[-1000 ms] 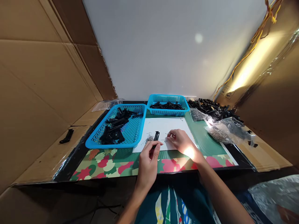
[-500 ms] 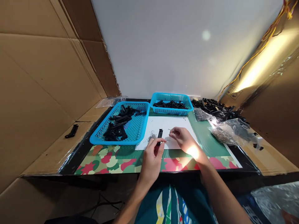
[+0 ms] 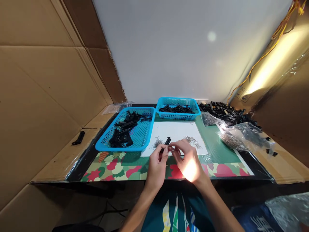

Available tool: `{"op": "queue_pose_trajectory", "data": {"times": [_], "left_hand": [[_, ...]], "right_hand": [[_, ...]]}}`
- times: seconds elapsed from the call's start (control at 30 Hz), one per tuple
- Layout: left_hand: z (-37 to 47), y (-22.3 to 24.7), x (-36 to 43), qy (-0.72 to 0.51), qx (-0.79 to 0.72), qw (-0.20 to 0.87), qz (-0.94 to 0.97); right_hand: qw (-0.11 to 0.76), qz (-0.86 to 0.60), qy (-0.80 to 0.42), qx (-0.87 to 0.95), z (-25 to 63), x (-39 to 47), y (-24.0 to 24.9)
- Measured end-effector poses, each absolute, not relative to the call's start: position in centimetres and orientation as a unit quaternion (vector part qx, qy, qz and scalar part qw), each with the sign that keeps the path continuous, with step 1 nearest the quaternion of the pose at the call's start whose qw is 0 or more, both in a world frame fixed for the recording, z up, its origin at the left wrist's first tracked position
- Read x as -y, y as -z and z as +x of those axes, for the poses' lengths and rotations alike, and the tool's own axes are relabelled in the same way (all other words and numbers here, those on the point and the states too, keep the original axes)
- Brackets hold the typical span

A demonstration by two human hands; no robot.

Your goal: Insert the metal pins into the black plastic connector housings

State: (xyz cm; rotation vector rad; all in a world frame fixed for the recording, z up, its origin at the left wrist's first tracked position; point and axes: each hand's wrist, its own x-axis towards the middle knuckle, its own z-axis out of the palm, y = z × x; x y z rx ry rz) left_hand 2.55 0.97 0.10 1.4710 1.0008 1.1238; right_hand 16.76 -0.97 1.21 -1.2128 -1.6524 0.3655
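Between its thumb and fingers, my left hand point(image 3: 157, 162) grips a slim black plastic part point(image 3: 167, 141) that tilts up and to the right. My right hand point(image 3: 188, 158) is pinched around a thin metal tool point(image 3: 171, 150), its fingertips close beside my left ones at the part's lower end. Both hands are over a white sheet point(image 3: 169, 128). On the sheet, one pile of tiny metal pieces point(image 3: 158, 142) lies left of the black part, and another pile point(image 3: 191, 141) lies beyond my right hand.
A blue basket point(image 3: 147, 137) of black parts stands left, another blue basket point(image 3: 178, 116) behind the sheet. At the right are a heap of black parts point(image 3: 222, 111) and plastic bags of small pieces point(image 3: 231, 140). One black part point(image 3: 78, 138) lies on cardboard far left.
My right hand has moved left to meet my left hand, uncovering the right-hand pile. The black part is tilted further right. The view has shifted slightly.
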Motion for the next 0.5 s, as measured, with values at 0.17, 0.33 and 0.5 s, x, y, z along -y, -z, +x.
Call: {"op": "queue_pose_trajectory", "data": {"times": [0.17,0.33,0.5], "left_hand": [[2.6,0.1,-1.2,-0.473,-0.428,0.502,0.584],[2.4,-0.4,-0.7,-0.464,-0.429,0.503,0.590],[2.0,-0.5,0.0,-0.464,-0.408,0.518,0.592]], "right_hand": [[0.467,-0.473,-0.026,0.747,16.8,1.0,0.1],[0.518,-0.463,-0.100,0.713,17.5,1.2,-0.6],[0.554,-0.477,-0.186,0.657,17.9,2.3,-1.2]]}}
